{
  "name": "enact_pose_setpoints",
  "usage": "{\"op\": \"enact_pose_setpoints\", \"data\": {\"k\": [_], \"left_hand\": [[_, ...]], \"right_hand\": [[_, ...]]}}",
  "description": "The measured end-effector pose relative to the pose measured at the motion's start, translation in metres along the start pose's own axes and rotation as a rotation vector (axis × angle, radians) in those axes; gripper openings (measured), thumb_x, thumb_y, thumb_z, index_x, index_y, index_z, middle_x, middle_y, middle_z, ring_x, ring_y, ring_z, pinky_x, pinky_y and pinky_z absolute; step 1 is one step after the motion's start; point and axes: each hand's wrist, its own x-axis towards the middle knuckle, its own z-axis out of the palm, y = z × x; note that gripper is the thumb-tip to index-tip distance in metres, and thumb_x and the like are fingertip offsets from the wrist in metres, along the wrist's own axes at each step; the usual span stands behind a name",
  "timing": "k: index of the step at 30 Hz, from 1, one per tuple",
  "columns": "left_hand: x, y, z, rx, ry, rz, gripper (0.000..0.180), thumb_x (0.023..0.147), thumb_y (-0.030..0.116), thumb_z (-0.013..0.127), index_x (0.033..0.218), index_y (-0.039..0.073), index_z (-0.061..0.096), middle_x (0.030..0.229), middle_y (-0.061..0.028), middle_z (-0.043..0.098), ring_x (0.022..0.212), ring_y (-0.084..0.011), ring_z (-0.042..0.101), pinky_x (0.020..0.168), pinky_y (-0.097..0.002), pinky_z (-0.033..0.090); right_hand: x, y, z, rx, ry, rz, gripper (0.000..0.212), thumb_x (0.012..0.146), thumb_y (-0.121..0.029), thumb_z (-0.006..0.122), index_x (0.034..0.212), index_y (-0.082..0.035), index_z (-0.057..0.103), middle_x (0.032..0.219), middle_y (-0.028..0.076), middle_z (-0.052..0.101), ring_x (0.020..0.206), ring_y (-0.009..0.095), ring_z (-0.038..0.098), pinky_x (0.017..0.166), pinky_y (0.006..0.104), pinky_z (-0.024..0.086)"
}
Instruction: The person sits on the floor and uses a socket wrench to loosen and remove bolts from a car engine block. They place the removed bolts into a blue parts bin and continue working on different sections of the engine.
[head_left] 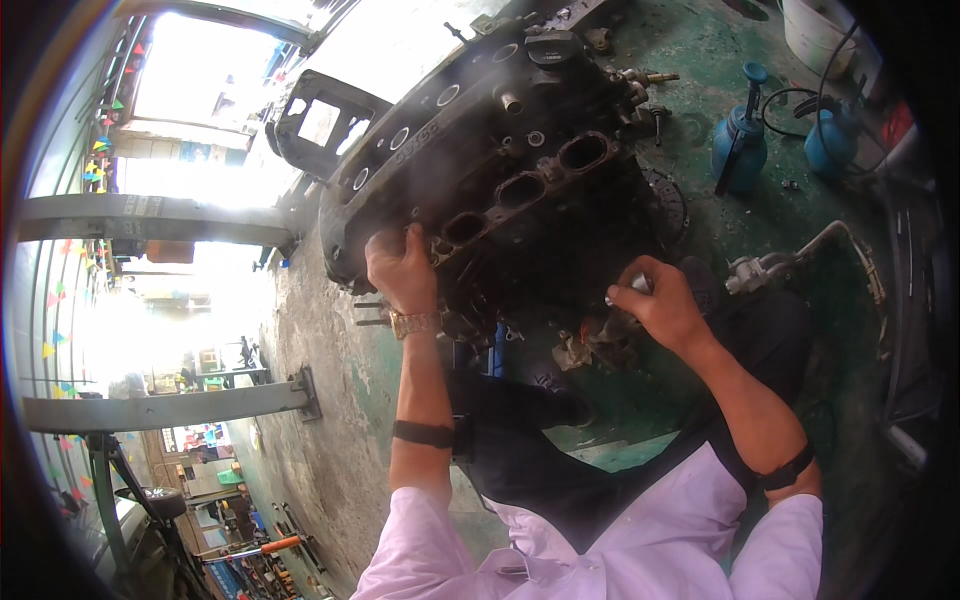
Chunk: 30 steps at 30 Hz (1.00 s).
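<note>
Engine (490,155), likely heavy, stiff, best held by its edges; left hand (402,272) bent against it, grip unclear; right hand (660,300) clasps metal piece (641,285).

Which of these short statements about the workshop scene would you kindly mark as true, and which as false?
1. The left hand is at the engine. True.
2. The right hand is empty. False: it holds a small shiny object.
3. The watch is worn on the right side. False: it is on the left arm.
4. The shirt is pale pink. True.
5. The pump bottles are red. False: they are blue.
</note>
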Motion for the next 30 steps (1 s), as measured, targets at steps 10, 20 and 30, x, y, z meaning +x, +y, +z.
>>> {"op": "enact_pose_setpoints", "data": {"k": [10, 20, 30], "left_hand": [[0.003, -0.006, -0.001, 0.104, -0.048, 0.11, 0.02, 0.083, 0.012, 0.074, 0.088, -0.007, 0.068, 0.09, -0.0154, 0.07, 0.076, -0.0167, 0.065, 0.068, -0.0302, 0.051], [0.001, 0.01, -0.005, 0.18, -0.004, 0.064, 0.031, 0.087, 0.021, 0.073, 0.095, -0.008, 0.066, 0.085, -0.0193, 0.07, 0.07, -0.0224, 0.066, 0.064, -0.0353, 0.05], [0.004, 0.004, -0.002, 0.064, -0.055, 0.093, 0.012, 0.084, 0.011, 0.069, 0.091, 0.001, 0.069, 0.081, -0.0172, 0.066, 0.074, -0.0351, 0.065, 0.072, -0.0421, 0.051]], "right_hand": [[0.001, -0.001, 0.0, 0.004, -0.007, -0.004, 0.024, 0.076, -0.019, 0.076, 0.082, 0.0, 0.064, 0.072, 0.013, 0.065, 0.068, 0.018, 0.062, 0.065, 0.0321, 0.048], [-0.001, -0.006, 0.0, -0.017, -0.007, 0.008, 0.023, 0.077, -0.018, 0.076, 0.081, 0.0, 0.064, 0.072, 0.012, 0.066, 0.068, 0.018, 0.063, 0.066, 0.0316, 0.048], [-0.002, -0.006, -0.001, 0.003, -0.005, -0.012, 0.022, 0.076, -0.019, 0.076, 0.082, 0.0, 0.064, 0.073, 0.014, 0.066, 0.07, 0.019, 0.064, 0.067, 0.0324, 0.049]]}}
